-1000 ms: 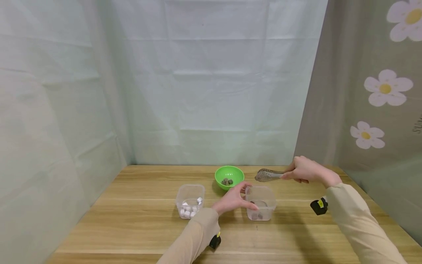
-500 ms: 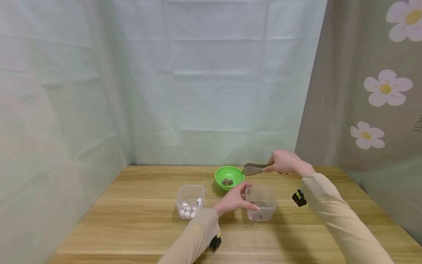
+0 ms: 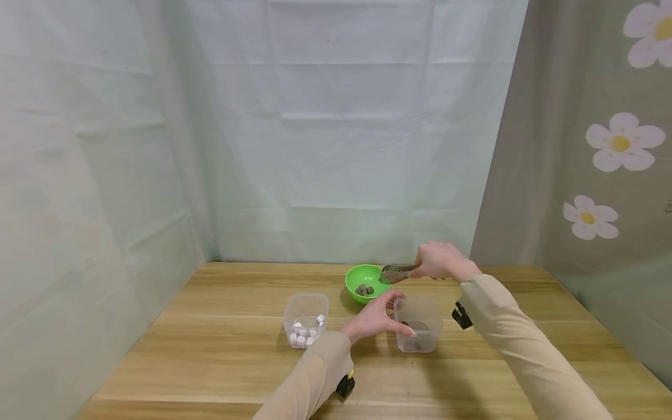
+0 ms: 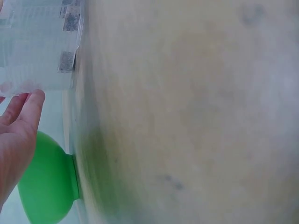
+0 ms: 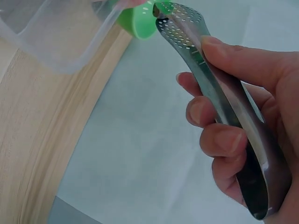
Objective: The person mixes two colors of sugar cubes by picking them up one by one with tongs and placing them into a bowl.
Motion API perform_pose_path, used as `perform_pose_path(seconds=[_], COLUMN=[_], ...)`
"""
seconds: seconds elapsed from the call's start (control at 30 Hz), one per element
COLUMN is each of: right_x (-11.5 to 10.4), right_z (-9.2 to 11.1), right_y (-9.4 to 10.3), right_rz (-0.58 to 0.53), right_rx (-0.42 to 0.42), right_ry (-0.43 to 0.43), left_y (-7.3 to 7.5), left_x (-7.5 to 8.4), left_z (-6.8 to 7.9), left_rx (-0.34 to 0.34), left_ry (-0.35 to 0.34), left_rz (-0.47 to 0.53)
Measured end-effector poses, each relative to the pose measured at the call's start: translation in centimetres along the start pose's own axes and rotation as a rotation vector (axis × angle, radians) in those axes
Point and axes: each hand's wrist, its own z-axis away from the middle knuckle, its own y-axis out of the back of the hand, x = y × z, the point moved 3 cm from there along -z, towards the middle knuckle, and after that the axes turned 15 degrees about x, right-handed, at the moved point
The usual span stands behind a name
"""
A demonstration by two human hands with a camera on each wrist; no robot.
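My right hand [image 3: 440, 261] grips metal tongs [image 5: 224, 102] with perforated heads, fingers and thumb wrapped around the handles. Their heads overlap the right rim of the green bowl [image 3: 353, 287] in the head view. A small dark brown piece [image 5: 157, 11] shows between the tips in the right wrist view. Several brown cubes [image 3: 363, 290] lie in the bowl. My left hand [image 3: 371, 318] holds a clear plastic container [image 3: 431, 321] by its left side, thumb in front and fingers behind. Dark cubes [image 4: 67, 61] show through the container's wall in the left wrist view.
A second clear container [image 3: 307, 303] with several white cubes [image 3: 301, 340] stands to the left on the wooden table [image 3: 220, 350]. Pale curtains [image 3: 346, 146] hang behind the table and on the left; a flowered cloth [image 3: 588, 175] hangs on the right.
My right hand has moved left with the tongs, from right of the bowl to over its right rim. My left hand still holds the container in the same place.
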Motion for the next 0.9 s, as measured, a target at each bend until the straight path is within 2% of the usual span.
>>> perform_pose_path(seconds=[0.4,0.57,0.9], right_x=[0.7,1.1,1.9], right_z=[0.8,2.1,5.0], right_y=[0.6,1.2,2.1], right_rz=[-0.037,-0.047,-0.021], right_rx=[-0.016,0.015,0.028], right_ry=[-0.051,-0.025,-0.080], left_y=[-0.2,-0.1,0.2], left_x=[0.1,0.1,0.0], left_z=[-0.2,-0.2,0.0], left_rx=[0.002,0.005,-0.002], left_ry=[0.007,0.006,0.021], left_rz=[0.004,-0.001,0.002])
